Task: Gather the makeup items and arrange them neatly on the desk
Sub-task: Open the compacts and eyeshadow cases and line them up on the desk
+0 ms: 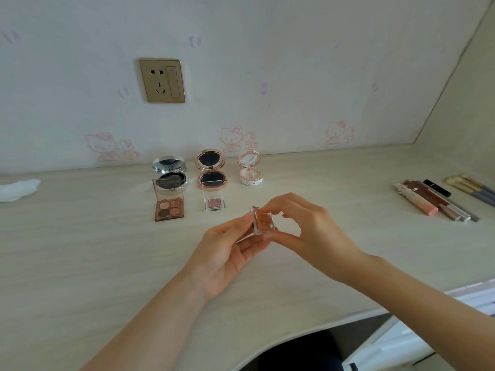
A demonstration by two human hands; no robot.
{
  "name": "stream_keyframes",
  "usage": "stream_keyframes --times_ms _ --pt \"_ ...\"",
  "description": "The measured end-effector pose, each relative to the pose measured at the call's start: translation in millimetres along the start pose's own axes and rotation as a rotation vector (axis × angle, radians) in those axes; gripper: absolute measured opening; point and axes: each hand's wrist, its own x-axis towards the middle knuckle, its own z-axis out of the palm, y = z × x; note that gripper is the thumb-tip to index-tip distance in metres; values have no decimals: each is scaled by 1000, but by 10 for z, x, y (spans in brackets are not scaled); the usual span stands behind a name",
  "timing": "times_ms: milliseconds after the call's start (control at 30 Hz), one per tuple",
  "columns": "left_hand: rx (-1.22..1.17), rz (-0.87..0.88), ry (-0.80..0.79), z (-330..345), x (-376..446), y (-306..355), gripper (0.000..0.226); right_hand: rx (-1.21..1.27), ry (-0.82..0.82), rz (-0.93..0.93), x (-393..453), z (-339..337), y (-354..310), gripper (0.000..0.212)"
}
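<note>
Above the middle of the desk, both hands hold a small clear square eyeshadow case (263, 220) with a brown pan. My left hand (227, 253) cradles it from below and my right hand (308, 231) pinches its top and bottom edges. Along the wall stand three open compacts: a silver one (169, 167), a rose-gold one (211, 168) and a white floral one (250, 170). In front of them lie an open four-colour palette (168, 207) and a small pink single eyeshadow (215, 203).
At the far right lie several lip products (428, 203) and makeup brushes (471, 187) side by side. A crumpled white tissue (17, 189) sits at the far left. A wall socket (162, 80) is above the desk. The desk's curved front edge (294, 334) runs near me.
</note>
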Motion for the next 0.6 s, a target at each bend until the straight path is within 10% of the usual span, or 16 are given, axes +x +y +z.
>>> stream_keyframes --times_ms 600 --pt "-44 34 18 25 -4 -29 35 -84 -39 -28 2 -22 3 48"
